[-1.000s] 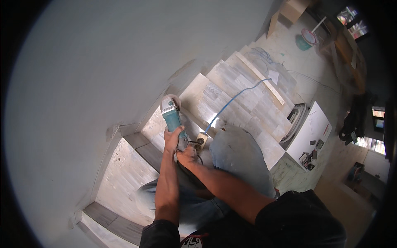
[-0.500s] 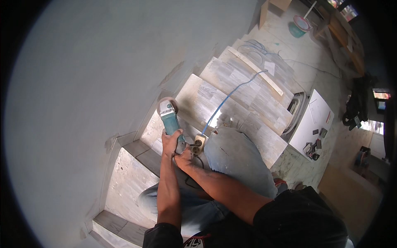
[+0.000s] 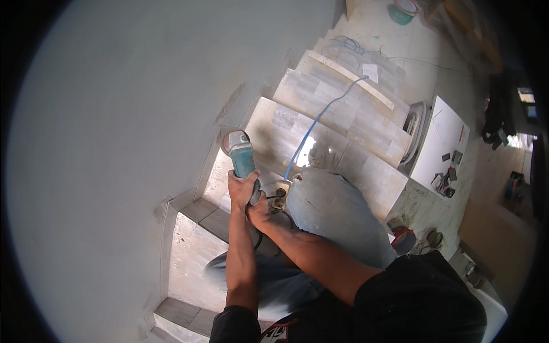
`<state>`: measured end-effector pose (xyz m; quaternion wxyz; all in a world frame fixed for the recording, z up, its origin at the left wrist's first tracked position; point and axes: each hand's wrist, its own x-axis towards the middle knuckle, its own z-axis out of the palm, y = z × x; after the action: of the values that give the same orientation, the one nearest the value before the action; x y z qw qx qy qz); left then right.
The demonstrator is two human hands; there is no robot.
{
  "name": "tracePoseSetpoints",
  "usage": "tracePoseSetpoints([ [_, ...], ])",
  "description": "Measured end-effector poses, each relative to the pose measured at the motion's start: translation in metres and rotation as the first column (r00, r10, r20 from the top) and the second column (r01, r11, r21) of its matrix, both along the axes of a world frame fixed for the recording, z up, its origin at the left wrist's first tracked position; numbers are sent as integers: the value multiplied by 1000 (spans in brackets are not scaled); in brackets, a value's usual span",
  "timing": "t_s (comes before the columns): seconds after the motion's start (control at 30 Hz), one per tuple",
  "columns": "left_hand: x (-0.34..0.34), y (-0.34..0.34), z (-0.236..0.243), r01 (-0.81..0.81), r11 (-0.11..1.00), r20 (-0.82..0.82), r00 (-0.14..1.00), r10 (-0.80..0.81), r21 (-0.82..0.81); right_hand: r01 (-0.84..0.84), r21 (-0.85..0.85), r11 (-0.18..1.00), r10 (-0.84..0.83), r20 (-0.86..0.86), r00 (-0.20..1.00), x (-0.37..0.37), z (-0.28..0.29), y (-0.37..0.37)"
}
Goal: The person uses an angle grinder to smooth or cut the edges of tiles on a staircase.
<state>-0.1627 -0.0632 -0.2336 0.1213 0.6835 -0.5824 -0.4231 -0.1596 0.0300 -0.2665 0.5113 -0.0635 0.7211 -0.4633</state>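
A teal angle grinder with a round disc is held out ahead of me, the disc right by the wall beside the stair edge. My left hand wraps round the grinder's body. Farther back, my right hand is closed on its dark rear handle. The black cord runs from the tool to a cream socket block next to my bent knee. From that block a blue cable leads down over the steps. Whether the disc touches the wall I cannot tell.
A grey wall rises along the left. Wood-look tiled steps descend ahead, a long pale strip lying across them. At the right, a white board carries small tools. A teal bucket stands on the floor beyond.
The view has shifted, so the stairs and wall sit differently in it. The grinder's disc is still by the wall, and both hands keep their hold on the tool.
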Motion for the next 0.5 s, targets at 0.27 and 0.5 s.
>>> tracePoseSetpoints([
  [0.27, -47, -30, 23, 256, 966, 349, 902, -256, 45, 236, -91, 967, -213, 210, 954, -14, -2, -27],
  [0.5, -77, -57, 24, 350, 927, 432, 822, -372, 135, 392, -43, 919, -326, 477, 816, -55, 39, -53],
])
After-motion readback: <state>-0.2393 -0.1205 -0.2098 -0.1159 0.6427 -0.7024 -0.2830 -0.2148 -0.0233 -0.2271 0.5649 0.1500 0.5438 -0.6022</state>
